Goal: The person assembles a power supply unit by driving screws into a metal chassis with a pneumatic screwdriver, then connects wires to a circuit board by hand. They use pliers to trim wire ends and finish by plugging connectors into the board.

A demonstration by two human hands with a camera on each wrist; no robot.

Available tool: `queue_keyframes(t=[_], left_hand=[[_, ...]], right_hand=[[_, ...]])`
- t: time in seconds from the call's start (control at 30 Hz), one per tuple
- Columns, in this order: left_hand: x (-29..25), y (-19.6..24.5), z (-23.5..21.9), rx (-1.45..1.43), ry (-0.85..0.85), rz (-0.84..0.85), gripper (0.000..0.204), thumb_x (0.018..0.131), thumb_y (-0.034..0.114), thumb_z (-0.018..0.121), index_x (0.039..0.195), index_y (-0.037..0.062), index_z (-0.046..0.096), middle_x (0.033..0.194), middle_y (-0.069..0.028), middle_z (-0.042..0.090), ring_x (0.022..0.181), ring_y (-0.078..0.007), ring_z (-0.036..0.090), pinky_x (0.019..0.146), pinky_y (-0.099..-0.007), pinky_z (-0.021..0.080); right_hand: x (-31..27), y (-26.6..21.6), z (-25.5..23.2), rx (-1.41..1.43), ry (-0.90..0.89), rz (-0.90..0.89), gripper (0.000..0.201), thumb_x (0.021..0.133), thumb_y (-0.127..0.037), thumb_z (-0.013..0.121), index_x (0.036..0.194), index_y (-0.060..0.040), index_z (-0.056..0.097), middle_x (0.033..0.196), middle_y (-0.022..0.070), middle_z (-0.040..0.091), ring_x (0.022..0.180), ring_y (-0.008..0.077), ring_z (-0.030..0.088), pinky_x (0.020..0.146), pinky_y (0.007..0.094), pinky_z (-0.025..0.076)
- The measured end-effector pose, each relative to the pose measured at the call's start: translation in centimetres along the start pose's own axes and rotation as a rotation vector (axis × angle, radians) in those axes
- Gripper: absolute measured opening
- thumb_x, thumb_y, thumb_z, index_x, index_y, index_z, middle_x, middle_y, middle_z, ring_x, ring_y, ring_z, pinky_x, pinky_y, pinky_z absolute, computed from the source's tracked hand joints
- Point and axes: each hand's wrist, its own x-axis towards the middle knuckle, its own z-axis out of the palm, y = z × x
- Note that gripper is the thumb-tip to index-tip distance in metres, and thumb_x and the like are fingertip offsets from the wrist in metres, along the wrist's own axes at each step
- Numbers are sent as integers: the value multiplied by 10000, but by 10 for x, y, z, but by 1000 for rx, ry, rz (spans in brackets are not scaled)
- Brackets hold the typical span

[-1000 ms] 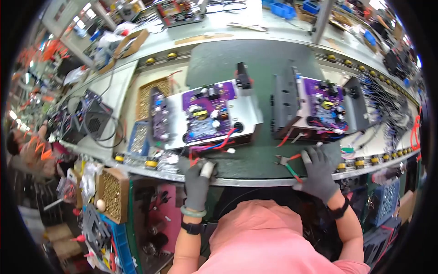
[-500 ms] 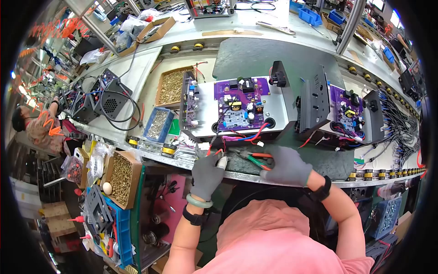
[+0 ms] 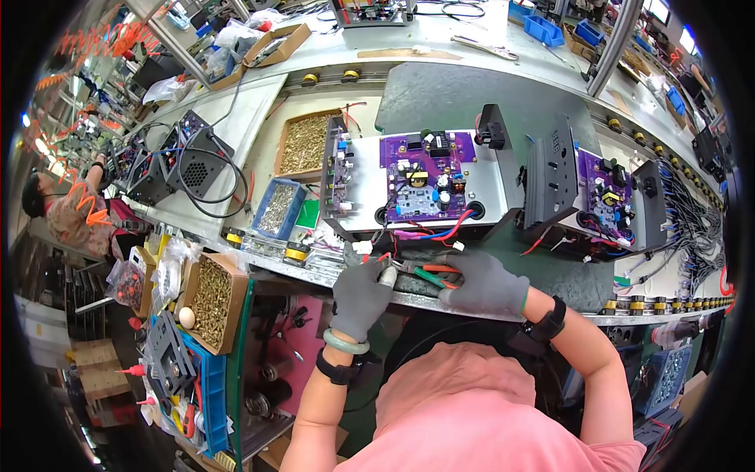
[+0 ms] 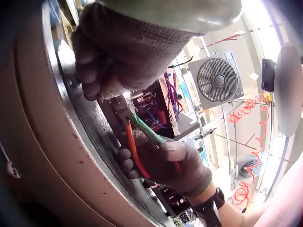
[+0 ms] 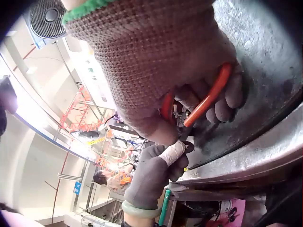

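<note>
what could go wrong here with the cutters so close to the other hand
The right hand grips the cutters, whose tip sits right by the left hand fingertips pinching the wires: a nick is possible. The work sits near the bench edge, so cut pieces might drop off.

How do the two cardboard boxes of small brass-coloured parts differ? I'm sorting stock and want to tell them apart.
The box on the bench lies flat on the white bench top beside the open metal chassis; the box at the bench edge hangs lower, off the front left. An egg-like white thing sits in the edge box; the bench box has none. Both are open and filled.
</note>
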Motion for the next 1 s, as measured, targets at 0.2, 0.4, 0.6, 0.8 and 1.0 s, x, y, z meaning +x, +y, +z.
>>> queue_keyframes(t=[0.2,0.4,0.6,0.8,1.0], left_hand=[[-1,13,-5,47,33,71,204,839,281,681,874,90,741,723,-169,674,696,-384,658,626,-492,500],[-8,9,7,-175,-337,135,236,870,253,671,837,21,705,721,-150,677,644,-282,652,591,-406,491],[-10,114,43,-649,-831,-143,170,927,151,656,1005,14,721,778,-41,677,683,-88,602,632,-266,488],[6,196,88,-678,-67,470,302,892,183,683,1165,53,682,699,-66,628,600,-129,597,561,-326,470],[22,208,101,-123,-9,588,182,851,184,690,1011,99,699,672,-138,631,633,-336,645,550,-432,485]], right_hand=[[6,1,20,-34,101,-13,406,807,-265,638,1147,-43,627,1052,175,660,935,369,650,808,461,508],[-85,32,7,-110,251,58,406,782,-210,683,1151,-52,624,1028,181,652,897,378,646,776,458,519],[-195,99,-17,-18,540,470,593,756,-245,699,1295,-33,569,1083,216,645,993,380,632,848,438,516],[-194,102,-19,245,549,374,636,817,-292,662,1356,11,512,1163,230,635,1086,366,615,954,409,459],[-170,100,-18,693,551,377,468,866,-231,621,1251,26,554,922,34,622,831,144,580,761,311,471]])
